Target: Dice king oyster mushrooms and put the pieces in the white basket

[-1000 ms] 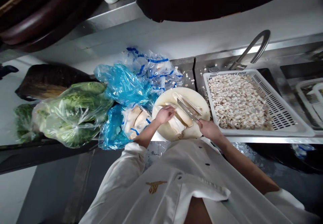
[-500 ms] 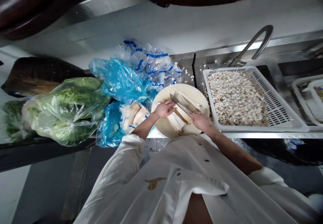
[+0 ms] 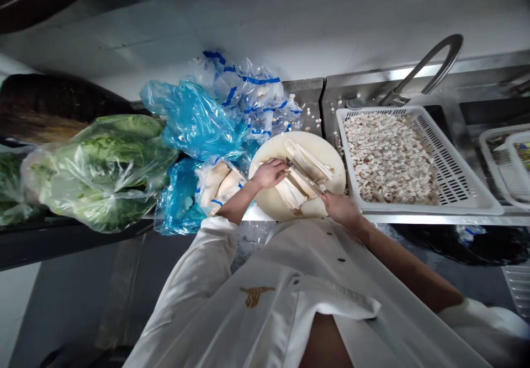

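The right hand (image 3: pixel 342 209) grips a knife (image 3: pixel 305 177); the left hand (image 3: pixel 270 173), apart from it, presses pale food (image 3: pixel 292 193) on a round board (image 3: pixel 269 209).

A clear plastic bag of leafy greens (image 3: pixel 110 172) lay to my left. I saw a curved, grey metal faucet (image 3: pixel 450 53).

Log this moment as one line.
left hand: on pale pieces | right hand: holding knife | round board: under pale pieces | white basket: right of board, diced bits inside
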`<state>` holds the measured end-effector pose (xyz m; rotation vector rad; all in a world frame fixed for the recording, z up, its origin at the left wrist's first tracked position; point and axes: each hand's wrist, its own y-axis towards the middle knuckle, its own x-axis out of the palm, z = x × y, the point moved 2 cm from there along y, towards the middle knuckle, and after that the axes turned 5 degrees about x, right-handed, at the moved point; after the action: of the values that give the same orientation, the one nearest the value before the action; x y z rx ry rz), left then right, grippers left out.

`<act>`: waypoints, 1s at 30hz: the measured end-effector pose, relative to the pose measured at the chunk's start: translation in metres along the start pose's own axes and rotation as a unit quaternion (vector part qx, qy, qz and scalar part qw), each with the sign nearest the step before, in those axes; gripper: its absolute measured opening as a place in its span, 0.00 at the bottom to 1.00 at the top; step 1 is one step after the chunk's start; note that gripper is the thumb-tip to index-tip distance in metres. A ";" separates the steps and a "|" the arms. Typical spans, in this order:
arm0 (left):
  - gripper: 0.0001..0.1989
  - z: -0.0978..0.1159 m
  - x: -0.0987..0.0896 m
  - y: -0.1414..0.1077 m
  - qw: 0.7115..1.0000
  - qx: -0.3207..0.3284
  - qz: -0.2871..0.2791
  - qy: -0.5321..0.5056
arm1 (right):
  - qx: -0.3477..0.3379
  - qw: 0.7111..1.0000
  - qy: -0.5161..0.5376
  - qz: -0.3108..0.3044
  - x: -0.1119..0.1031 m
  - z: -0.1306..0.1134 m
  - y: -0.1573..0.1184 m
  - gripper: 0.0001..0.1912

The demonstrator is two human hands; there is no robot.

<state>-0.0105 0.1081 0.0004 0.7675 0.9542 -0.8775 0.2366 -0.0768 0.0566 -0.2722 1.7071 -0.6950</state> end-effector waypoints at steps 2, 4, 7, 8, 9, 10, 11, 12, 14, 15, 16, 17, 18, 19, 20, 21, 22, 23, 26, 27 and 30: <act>0.20 0.000 0.000 -0.004 1.000 -0.014 0.004 0.006 | 0.011 1.000 -0.003 -0.003 0.002 0.007 -0.005 0.29; 0.20 0.000 0.002 -0.008 1.000 -0.028 0.011 0.009 | 0.001 1.000 0.006 0.006 -0.003 0.003 -0.005 0.29; 0.20 0.000 0.005 -0.011 0.999 -0.031 0.012 0.010 | -0.015 0.999 0.026 0.019 -0.013 -0.013 0.000 0.29; 0.20 0.000 0.005 -0.011 0.999 -0.030 0.012 0.011 | -0.016 0.999 0.030 0.013 -0.016 -0.020 0.002 0.28; 0.20 0.000 0.005 -0.010 0.999 -0.028 0.013 0.013 | -0.015 0.999 0.032 0.003 -0.017 -0.025 0.004 0.27; 0.20 0.000 0.004 -0.010 1.000 -0.025 0.013 0.013 | -0.013 0.999 0.032 -0.008 -0.018 -0.029 0.005 0.26; 0.20 -0.001 0.004 -0.009 1.000 -0.023 0.013 0.013 | -0.009 0.999 0.032 -0.016 -0.018 -0.032 0.006 0.26; 0.21 -0.001 0.004 -0.009 1.000 -0.020 0.012 0.013 | -0.006 0.999 0.031 -0.020 -0.018 -0.033 0.007 0.26; 0.21 -0.002 0.004 -0.009 1.000 -0.016 0.010 0.015 | -0.012 0.999 0.034 -0.015 -0.017 -0.034 0.007 0.25; 0.21 -0.002 0.005 -0.009 1.000 -0.016 0.010 0.017 | -0.017 0.999 0.035 -0.009 -0.017 -0.033 0.007 0.25; 0.20 -0.002 0.005 -0.009 1.000 -0.017 0.012 0.020 | -0.021 0.999 0.035 -0.005 -0.017 -0.032 0.008 0.25; 0.21 -0.003 0.006 -0.010 0.999 -0.020 0.015 0.022 | -0.022 0.999 0.035 -0.002 -0.017 -0.031 0.009 0.25; 0.21 -0.004 0.006 -0.010 0.999 -0.024 0.021 0.022 | -0.022 0.999 0.035 -0.001 -0.018 -0.030 0.012 0.26; 0.21 -0.004 0.006 -0.011 0.999 -0.027 0.026 0.021 | -0.024 0.999 0.035 -0.003 -0.019 -0.028 0.014 0.26; 0.21 -0.005 0.006 -0.012 0.999 -0.027 0.028 0.018 | -0.028 0.999 0.036 -0.005 -0.020 -0.027 0.017 0.26; 0.21 -0.006 0.006 -0.013 0.999 -0.026 0.028 0.014 | -0.035 0.999 0.036 -0.005 -0.022 -0.026 0.020 0.26; 0.21 -0.007 0.006 -0.014 0.999 -0.026 0.027 0.009 | -0.043 0.998 0.036 -0.003 -0.024 -0.025 0.022 0.27; 0.20 -0.009 0.006 -0.015 0.999 -0.025 0.024 0.004 | -0.046 0.998 0.036 0.001 -0.027 -0.024 0.023 0.27; 0.21 -0.012 0.007 -0.018 0.999 -0.037 0.028 -0.001 | -0.033 0.999 0.037 0.014 -0.029 -0.021 0.020 0.28; 0.21 -0.012 0.007 -0.018 0.998 -0.044 0.033 0.000 | -0.029 0.999 0.040 0.015 -0.027 -0.020 0.018 0.28; 0.23 -0.012 0.009 -0.015 0.998 -0.056 0.036 0.003 | -0.022 0.998 0.050 0.004 -0.019 -0.021 0.015 0.29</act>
<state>-0.0252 0.1089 -0.0146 0.7049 0.9660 -0.7533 0.2245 -0.0486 0.0649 -0.2656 1.8206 -0.6752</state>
